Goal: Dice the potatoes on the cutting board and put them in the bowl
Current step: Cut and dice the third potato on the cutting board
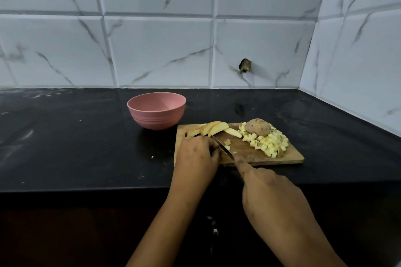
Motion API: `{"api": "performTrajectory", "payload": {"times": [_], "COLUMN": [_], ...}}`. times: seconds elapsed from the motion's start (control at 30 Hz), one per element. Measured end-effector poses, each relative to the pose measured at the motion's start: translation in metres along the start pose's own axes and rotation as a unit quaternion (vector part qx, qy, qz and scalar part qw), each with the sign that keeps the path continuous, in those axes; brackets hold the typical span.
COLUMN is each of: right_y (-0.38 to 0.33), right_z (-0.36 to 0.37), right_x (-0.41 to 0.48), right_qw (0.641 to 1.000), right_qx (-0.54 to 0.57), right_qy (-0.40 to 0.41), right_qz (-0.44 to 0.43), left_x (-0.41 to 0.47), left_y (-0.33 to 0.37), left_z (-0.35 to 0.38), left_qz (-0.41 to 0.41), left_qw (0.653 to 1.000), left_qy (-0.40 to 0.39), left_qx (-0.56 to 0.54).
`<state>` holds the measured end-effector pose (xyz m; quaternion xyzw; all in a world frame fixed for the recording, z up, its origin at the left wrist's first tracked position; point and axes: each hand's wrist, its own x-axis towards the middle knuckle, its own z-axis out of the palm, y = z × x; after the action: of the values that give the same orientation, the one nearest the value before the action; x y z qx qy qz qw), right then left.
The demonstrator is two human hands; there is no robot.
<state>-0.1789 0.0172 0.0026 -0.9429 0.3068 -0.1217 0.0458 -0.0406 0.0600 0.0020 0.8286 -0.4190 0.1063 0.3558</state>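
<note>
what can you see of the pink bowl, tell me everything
The pink bowl is round and deep, matte and plastic-looking, with faint ridged rings around its lower wall. It stands upright on the black counter, just beyond the far left corner of the cutting board; whether they touch is unclear. The part of its inside that shows holds no potato.

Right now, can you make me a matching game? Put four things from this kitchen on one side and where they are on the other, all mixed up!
Things:
1. round pink bowl
2. whole brown unpeeled potato
3. long pale potato wedges
4. slim silver knife

Places:
A. gripped by the right hand
B. wooden cutting board's far left
C. black stone counter, left of the board
D. board's far right, among the yellow potato cubes

Pairs: 1-C, 2-D, 3-B, 4-A
</note>
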Motion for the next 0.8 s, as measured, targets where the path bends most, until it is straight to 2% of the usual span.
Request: {"api": "performTrajectory", "payload": {"times": [0.2, 0.5, 0.63, 0.8], "right_y": [0.0, 0.013, 0.027, 0.04], "right_z": [0.001, -0.004, -0.007, -0.01], "right_x": [0.019, 0.012, 0.017, 0.02], "right_qw": [1.0, 0.999, 0.989, 0.951], "right_qx": [0.01, 0.027, 0.145, 0.308], "right_qy": [0.025, 0.035, 0.002, -0.017], "right_qz": [0.002, -0.005, 0.002, 0.019], "left_x": [-0.002, -0.005, -0.006, -0.006], "left_y": [0.001, -0.001, -0.003, -0.002], "left_z": [0.001, 0.0, 0.003, 0.003], "left_qz": [0.026, -0.008, -0.014, 0.016], "left_qw": [0.999, 0.999, 0.998, 0.998], "left_qy": [0.004, 0.035, 0.061, 0.056], "left_qx": [0.032, 0.011, -0.005, -0.013]}}
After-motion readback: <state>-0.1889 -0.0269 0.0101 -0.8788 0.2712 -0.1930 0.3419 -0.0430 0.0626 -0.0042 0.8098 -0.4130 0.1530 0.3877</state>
